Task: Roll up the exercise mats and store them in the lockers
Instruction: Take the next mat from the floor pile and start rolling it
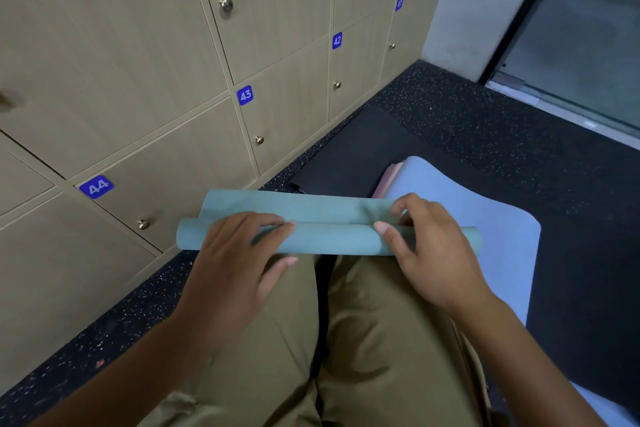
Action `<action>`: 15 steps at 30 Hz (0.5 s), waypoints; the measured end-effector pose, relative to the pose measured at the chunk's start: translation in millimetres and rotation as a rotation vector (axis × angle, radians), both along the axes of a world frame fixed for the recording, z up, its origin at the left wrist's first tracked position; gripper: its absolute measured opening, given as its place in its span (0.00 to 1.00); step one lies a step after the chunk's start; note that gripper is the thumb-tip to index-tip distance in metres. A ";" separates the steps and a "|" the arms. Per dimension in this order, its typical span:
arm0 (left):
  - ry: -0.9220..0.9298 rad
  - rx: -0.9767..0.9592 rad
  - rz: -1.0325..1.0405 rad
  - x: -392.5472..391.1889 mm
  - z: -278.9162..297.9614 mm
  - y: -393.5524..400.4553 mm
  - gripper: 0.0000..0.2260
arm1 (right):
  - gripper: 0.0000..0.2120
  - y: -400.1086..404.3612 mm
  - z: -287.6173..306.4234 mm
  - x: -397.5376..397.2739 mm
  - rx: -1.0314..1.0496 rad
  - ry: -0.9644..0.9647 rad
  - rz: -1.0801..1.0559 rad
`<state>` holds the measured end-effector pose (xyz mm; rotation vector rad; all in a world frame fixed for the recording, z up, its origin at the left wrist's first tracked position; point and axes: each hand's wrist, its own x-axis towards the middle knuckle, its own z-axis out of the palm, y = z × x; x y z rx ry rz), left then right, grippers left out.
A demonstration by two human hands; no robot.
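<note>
**Both hands on the half-rolled green mat**

Your left hand (239,253) lay over the left part of the green mat (329,239), its fingers (277,222) curled across the top of the roll with the tips in the crease where the roll met the flat part still unrolled. Your right hand (429,250) did the same toward the right end, fingers bent over the roll and the thumb tucked at the same crease. Neither hand was spread flat; both gripped the rolled part.

The roll lay crosswise just past your knees (346,322), which were in khaki trousers. A short flat strip of the green mat showed beyond it, on the side of the lockers (173,114).

Under the roll's right end lay a pale blue mat (467,198), flat on the floor and running back past your right leg. A pink edge (389,180) peeked out at its far left side, and a black mat (349,152) lay flat beyond that, near the lockers.

The lockers stood shut to your left and ahead, with blue number plates 44 (96,186), 43 (245,95), 42 (337,40) and 41 (399,3). The speckled black floor (485,121) ran on to a glass door (588,45) at the far right.
</note>
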<state>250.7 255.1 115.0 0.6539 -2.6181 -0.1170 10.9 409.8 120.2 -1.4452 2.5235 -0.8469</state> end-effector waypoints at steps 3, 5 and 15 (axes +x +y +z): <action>-0.056 0.030 0.016 -3.0 -2.8 -2.3 0.23 | 0.12 -3.8 -2.0 3.6 -0.025 0.128 -0.039; -0.075 0.042 0.023 -6.5 -3.6 -6.0 0.25 | 0.14 -2.9 -7.7 5.9 -0.056 0.237 -0.047; -0.064 -0.011 0.041 -29.3 -5.2 -29.1 0.25 | 0.20 10.1 -20.2 8.9 -0.027 0.386 -0.022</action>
